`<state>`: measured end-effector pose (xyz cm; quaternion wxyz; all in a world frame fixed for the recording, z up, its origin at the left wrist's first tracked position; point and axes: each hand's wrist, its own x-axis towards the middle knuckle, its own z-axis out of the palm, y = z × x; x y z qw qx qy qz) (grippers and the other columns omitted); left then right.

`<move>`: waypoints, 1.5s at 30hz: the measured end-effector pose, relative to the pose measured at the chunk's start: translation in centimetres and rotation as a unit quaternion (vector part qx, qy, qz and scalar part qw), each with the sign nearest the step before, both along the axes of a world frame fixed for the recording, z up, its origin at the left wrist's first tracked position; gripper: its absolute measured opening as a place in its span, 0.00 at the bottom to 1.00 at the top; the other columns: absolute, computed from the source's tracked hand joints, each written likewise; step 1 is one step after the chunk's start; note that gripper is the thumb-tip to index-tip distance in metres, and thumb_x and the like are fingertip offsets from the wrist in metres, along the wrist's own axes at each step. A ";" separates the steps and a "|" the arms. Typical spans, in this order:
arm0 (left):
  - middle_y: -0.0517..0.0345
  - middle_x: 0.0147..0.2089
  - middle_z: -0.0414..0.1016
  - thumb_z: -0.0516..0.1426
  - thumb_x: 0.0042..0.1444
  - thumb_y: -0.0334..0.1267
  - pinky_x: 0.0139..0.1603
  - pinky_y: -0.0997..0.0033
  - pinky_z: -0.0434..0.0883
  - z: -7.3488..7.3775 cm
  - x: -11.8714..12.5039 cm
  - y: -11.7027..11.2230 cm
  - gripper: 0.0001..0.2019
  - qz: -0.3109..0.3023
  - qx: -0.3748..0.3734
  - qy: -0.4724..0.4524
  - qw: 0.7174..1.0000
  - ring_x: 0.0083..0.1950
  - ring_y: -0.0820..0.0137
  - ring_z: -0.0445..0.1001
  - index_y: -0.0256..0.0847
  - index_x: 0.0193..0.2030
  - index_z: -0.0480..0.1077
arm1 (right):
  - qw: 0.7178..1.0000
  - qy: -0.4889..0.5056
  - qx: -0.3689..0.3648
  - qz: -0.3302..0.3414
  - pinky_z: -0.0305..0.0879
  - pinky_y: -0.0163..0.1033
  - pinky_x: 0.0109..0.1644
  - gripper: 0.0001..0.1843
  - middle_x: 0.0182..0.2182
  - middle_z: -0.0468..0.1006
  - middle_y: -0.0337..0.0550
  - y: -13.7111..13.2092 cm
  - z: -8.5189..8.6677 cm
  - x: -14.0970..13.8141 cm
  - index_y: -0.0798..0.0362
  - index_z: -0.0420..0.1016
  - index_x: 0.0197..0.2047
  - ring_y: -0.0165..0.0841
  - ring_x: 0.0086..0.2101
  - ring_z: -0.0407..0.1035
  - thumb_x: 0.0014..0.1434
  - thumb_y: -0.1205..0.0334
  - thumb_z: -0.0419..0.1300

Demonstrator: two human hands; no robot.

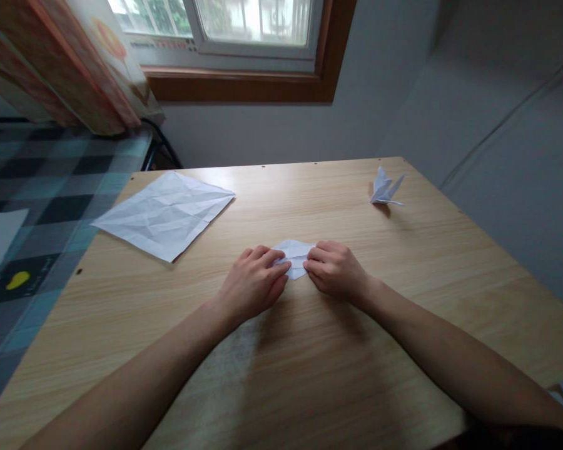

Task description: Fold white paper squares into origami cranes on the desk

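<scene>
A small folded white paper (294, 251) lies near the middle of the wooden table, with crease lines across it. My left hand (259, 280) grips its left side, fingers bent and the thumb at the edge. On the opposite side my right hand (334, 269) has its fingers curled over the paper's right part. Both sides of the paper are partly hidden under my fingers. Farther off on the right stands a folded paper crane (385, 187), its pointed parts sticking up. A large creased white sheet (166, 212) lies flat at the back left.
The wooden table (206, 394) meets a wall behind and on the right. To the left is a surface with a checked cloth (98, 165), bearing a white paper (0, 240) and a dark item with a yellow mark (19, 280). A curtain (60, 62) hangs beside the window (253, 25).
</scene>
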<state>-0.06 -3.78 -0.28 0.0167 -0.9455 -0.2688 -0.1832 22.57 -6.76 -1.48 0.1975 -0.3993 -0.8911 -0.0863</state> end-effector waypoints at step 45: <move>0.50 0.53 0.77 0.54 0.64 0.35 0.54 0.54 0.72 -0.2 0.1 0.1 0.10 -0.037 -0.010 0.004 0.999 0.58 0.57 0.73 0.40 0.49 0.72 | 0.976 -0.083 -0.092 -0.181 0.71 0.46 0.43 0.16 0.44 0.79 0.66 -1.6 1.0 -3.8 0.67 0.76 0.49 0.49 0.44 0.73 0.67 0.65 0.54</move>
